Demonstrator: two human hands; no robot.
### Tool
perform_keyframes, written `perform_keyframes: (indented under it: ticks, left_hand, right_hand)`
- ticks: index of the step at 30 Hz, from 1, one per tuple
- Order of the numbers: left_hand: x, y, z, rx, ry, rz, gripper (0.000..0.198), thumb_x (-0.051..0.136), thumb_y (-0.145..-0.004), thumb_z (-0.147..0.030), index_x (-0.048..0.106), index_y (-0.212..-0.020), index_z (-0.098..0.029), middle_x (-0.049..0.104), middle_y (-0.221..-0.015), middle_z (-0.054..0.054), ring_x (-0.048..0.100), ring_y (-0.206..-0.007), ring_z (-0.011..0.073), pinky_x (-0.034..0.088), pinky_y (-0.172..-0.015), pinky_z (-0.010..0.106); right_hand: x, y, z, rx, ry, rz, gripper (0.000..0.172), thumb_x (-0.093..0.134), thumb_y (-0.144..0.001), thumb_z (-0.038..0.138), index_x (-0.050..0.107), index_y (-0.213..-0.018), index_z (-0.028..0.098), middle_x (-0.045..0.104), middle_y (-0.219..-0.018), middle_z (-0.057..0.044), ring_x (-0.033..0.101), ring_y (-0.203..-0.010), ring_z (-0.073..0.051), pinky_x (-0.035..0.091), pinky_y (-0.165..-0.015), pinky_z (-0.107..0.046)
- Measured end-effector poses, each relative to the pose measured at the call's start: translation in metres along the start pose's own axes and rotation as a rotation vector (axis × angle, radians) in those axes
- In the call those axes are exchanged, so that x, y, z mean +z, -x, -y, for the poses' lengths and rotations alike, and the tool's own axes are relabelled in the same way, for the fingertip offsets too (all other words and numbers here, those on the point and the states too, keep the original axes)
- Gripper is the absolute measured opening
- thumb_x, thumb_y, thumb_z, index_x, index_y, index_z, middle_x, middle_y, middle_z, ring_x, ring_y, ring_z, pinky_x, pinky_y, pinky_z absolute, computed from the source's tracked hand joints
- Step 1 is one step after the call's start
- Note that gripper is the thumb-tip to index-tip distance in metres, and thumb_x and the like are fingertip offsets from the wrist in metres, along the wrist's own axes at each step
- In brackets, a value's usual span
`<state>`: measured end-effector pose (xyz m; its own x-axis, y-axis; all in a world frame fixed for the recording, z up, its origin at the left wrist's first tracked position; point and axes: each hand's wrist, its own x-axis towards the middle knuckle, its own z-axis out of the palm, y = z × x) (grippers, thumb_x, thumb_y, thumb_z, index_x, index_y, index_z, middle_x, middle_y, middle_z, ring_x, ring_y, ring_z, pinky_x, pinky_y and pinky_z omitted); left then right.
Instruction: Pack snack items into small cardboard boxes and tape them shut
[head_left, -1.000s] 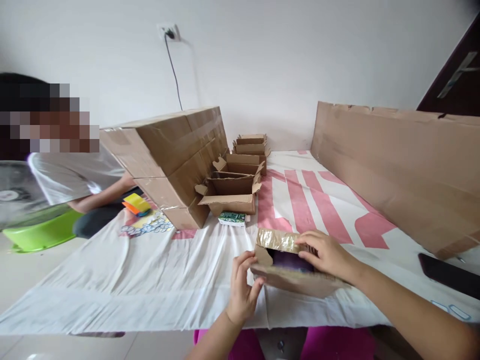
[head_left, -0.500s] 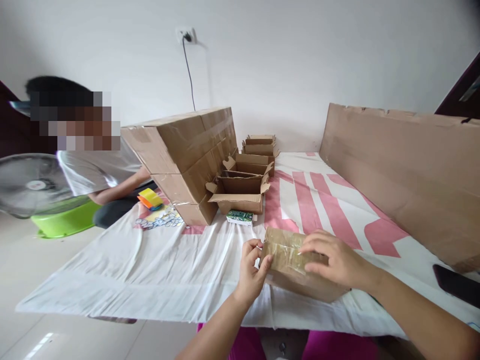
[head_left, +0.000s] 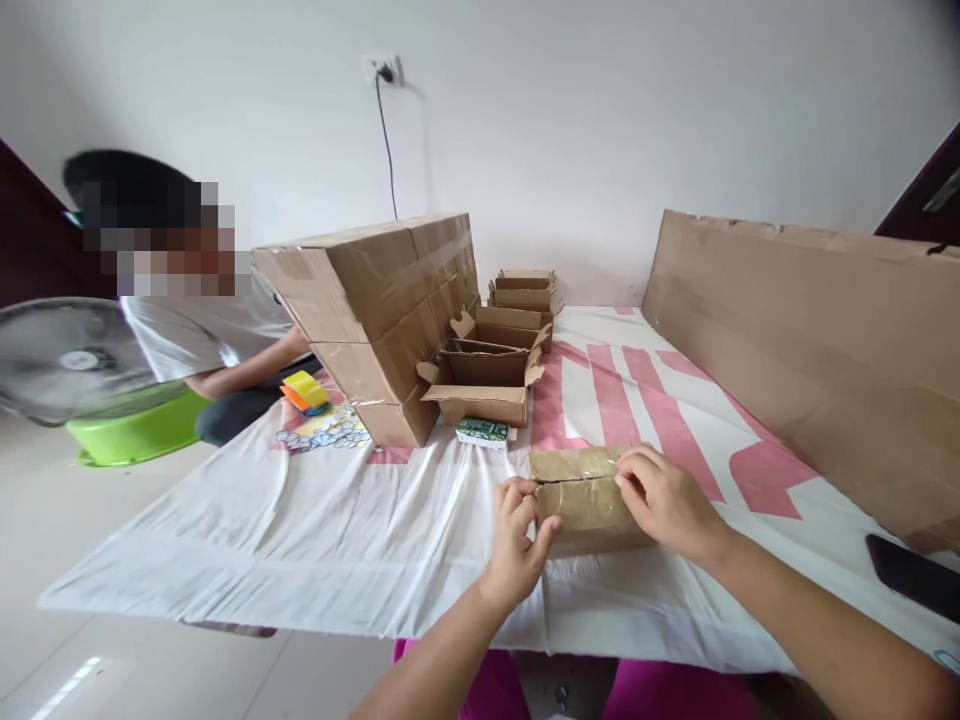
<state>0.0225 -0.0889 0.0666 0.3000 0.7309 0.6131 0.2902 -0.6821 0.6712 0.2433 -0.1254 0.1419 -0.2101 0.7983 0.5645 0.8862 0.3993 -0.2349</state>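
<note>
A small brown cardboard box (head_left: 581, 495) with glossy tape on its flaps lies on the white and pink sheet (head_left: 360, 520) in front of me. Both flaps are folded down, with a seam between them. My left hand (head_left: 517, 545) pinches the box's left end with curled fingers. My right hand (head_left: 664, 500) grips the right end, its fingers pressing on the top flaps.
Two large taped cartons (head_left: 375, 310) are stacked at the left, with several small open boxes (head_left: 487, 375) beside them and a green packet (head_left: 482, 432) in front. A cardboard sheet (head_left: 810, 330) leans at the right. A dark phone (head_left: 911, 575) lies near it. Another person (head_left: 202, 330), a fan (head_left: 67, 360) and a green basin (head_left: 135, 435) are at the left.
The box's flaps, open a second ago over something purple, are now folded shut. Both hands have turned the box and hold its ends. The view has shifted slightly.
</note>
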Motion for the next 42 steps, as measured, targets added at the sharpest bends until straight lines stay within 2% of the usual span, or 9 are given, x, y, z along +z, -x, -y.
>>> perform_keyframes:
  ticks: [4,10,16,20,25,30,32,36,42]
  left_hand:
    - [0.002,-0.001,-0.003,0.018,-0.027,0.012,0.024,0.046,-0.093,-0.034,0.056,-0.077,-0.019,0.052,-0.099,0.008,0.046,-0.103,0.0238,0.041,-0.09,0.041]
    - [-0.003,0.0,0.003,0.006,-0.024,0.02,0.02,0.047,-0.093,-0.033,0.058,-0.082,-0.02,0.054,-0.103,0.009,0.047,-0.106,0.0242,0.043,-0.091,0.042]
    - [-0.007,0.002,-0.001,0.133,-0.037,0.091,0.019,0.049,-0.092,-0.026,0.055,-0.109,-0.021,0.053,-0.131,0.012,0.038,-0.129,0.027,0.034,-0.103,0.048]
    - [-0.019,-0.001,-0.003,0.216,0.009,0.277,0.024,0.043,-0.094,-0.034,0.059,-0.109,-0.023,0.06,-0.127,0.009,0.044,-0.129,0.0262,0.017,-0.112,0.053]
    - [-0.034,-0.015,-0.008,0.226,0.244,0.411,0.066,0.017,-0.091,-0.064,0.068,-0.094,-0.022,0.068,-0.114,0.008,0.049,-0.125,0.0285,0.01,-0.115,0.051]
    - [-0.034,-0.032,-0.025,0.109,0.098,0.484,0.028,0.045,-0.092,-0.038,0.063,-0.078,-0.021,0.072,-0.097,0.005,0.061,-0.108,0.0226,0.028,-0.107,0.044]
    - [-0.032,-0.037,-0.031,0.123,0.005,0.502,0.013,0.055,-0.084,-0.031,0.062,-0.09,-0.022,0.07,-0.099,0.006,0.062,-0.103,0.023,0.034,-0.102,0.044]
    - [-0.028,-0.041,-0.035,0.155,-0.149,0.524,0.055,0.059,-0.075,-0.025,0.045,-0.128,-0.022,0.068,-0.098,0.006,0.063,-0.095,0.025,0.038,-0.098,0.047]
    - [-0.025,-0.039,-0.032,0.154,-0.192,0.546,0.063,0.059,-0.072,-0.024,0.041,-0.132,-0.02,0.067,-0.108,0.009,0.061,-0.105,0.0272,0.033,-0.103,0.05]
  right_hand:
    - [0.004,-0.004,-0.015,0.117,-0.008,-0.045,0.012,0.043,-0.086,0.015,0.046,-0.076,0.022,0.058,-0.081,-0.004,0.057,-0.07,-0.017,0.046,-0.063,-0.03]
    - [-0.013,-0.011,-0.048,0.297,0.049,-0.293,0.009,0.045,-0.084,0.025,0.05,-0.076,0.023,0.061,-0.075,-0.004,0.06,-0.069,-0.02,0.047,-0.065,-0.032]
    - [-0.028,0.003,-0.064,0.453,-0.088,-0.257,0.016,0.05,-0.086,0.035,0.057,-0.094,0.023,0.069,-0.082,-0.002,0.066,-0.06,-0.017,0.05,-0.061,-0.03]
    - [-0.026,0.007,-0.056,0.345,-0.128,-0.263,0.014,0.05,-0.087,0.029,0.061,-0.095,0.024,0.071,-0.086,-0.002,0.069,-0.074,-0.018,0.054,-0.071,-0.032]
    - [-0.025,0.003,-0.043,0.169,-0.146,-0.216,0.015,0.048,-0.089,0.023,0.062,-0.094,0.024,0.069,-0.094,-0.003,0.067,-0.089,-0.018,0.054,-0.079,-0.032]
    - [-0.022,0.004,-0.035,0.076,-0.099,-0.156,0.029,0.043,-0.09,0.017,0.055,-0.116,0.024,0.067,-0.108,-0.005,0.065,-0.096,-0.018,0.054,-0.085,-0.034]
    - [-0.021,0.004,-0.035,0.052,-0.068,-0.133,0.028,0.042,-0.09,0.016,0.055,-0.114,0.024,0.067,-0.105,-0.005,0.065,-0.096,-0.019,0.054,-0.083,-0.035]
    - [-0.019,-0.001,-0.036,0.011,0.055,-0.196,0.026,0.041,-0.088,0.012,0.059,-0.103,0.022,0.068,-0.09,-0.006,0.065,-0.085,-0.021,0.054,-0.076,-0.037]
    - [-0.014,-0.018,-0.028,-0.154,0.204,-0.15,0.029,0.038,-0.088,0.007,0.063,-0.095,0.02,0.067,-0.09,-0.008,0.06,-0.084,-0.021,0.049,-0.075,-0.036]
